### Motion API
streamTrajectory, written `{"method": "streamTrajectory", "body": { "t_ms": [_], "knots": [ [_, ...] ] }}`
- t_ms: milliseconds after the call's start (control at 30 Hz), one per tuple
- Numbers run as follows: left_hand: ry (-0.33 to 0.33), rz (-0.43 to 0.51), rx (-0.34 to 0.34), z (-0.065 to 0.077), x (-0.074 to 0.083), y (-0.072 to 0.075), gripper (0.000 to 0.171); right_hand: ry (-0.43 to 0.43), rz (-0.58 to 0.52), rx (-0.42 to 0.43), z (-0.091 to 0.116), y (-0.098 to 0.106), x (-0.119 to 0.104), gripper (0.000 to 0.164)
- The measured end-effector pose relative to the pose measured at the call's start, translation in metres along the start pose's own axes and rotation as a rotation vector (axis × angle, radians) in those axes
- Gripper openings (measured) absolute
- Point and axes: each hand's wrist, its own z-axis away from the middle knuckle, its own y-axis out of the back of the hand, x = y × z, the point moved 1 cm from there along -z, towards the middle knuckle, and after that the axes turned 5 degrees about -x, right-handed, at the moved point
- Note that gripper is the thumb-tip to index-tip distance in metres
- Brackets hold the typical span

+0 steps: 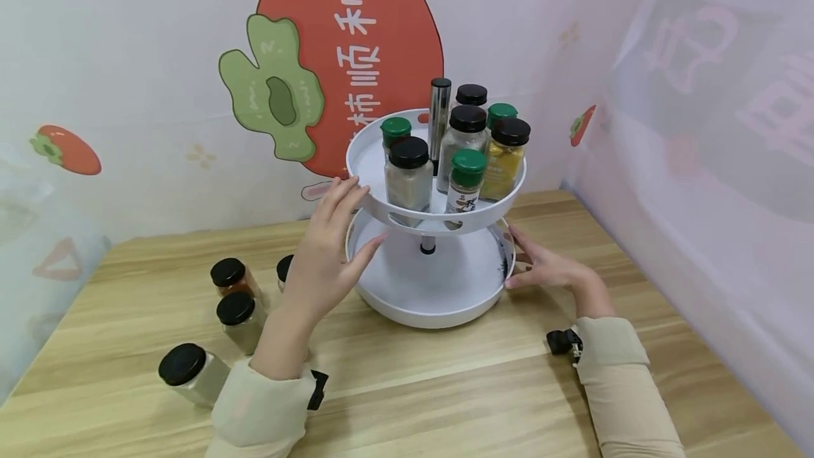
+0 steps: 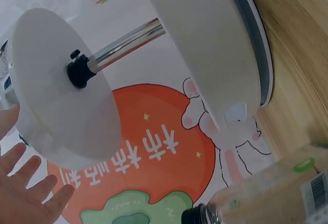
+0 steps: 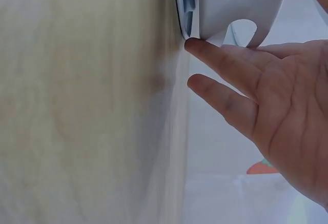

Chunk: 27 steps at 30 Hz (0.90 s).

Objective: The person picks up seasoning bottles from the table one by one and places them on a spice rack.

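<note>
A white two-tier turntable stand (image 1: 432,313) rests on the table. Its upper tray (image 1: 375,205) carries several spice jars, some capped black (image 1: 409,179) and some green (image 1: 466,182). At the left edge of that tray is my left hand (image 1: 321,253), fingers extended and thumb spread; whether the fingertips touch the rim I cannot tell. The left wrist view shows this hand (image 2: 31,188) holding nothing. My right hand (image 1: 550,265) touches the right side of the lower tray. In the right wrist view its fingers (image 3: 225,62) reach nearly straight along the tray's outer wall (image 3: 236,3), by a cutout.
Left of the stand, several black-capped jars stand on the wooden table (image 1: 407,401), including a reddish one (image 1: 235,278) and a pale one (image 1: 197,377). Another jar is partly hidden behind my left hand. A printed cloth (image 1: 159,90) hangs behind and to the right.
</note>
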Motion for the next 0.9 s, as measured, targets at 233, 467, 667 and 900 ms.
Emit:
{"method": "streamTrajectory", "body": {
  "t_ms": [233, 467, 667, 900],
  "knots": [
    [0.044, 0.010, -0.009, 0.018, 0.004, 0.029, 0.071, 0.016, -0.019, -0.008, -0.001, 0.000, -0.001, 0.120],
    [0.026, 0.000, -0.020, 0.041, 0.008, 0.068, 0.073, -0.007, 0.009, -0.001, 0.001, 0.001, -0.001, 0.119],
    [0.122, -0.010, -0.024, 0.073, -0.007, 0.098, 0.071, -0.018, 0.018, -0.004, 0.001, 0.001, -0.003, 0.119],
    [0.244, -0.026, -0.008, 0.109, -0.036, 0.129, 0.061, -0.038, 0.009, 0.002, 0.003, 0.001, -0.002, 0.119]
  ]
}}
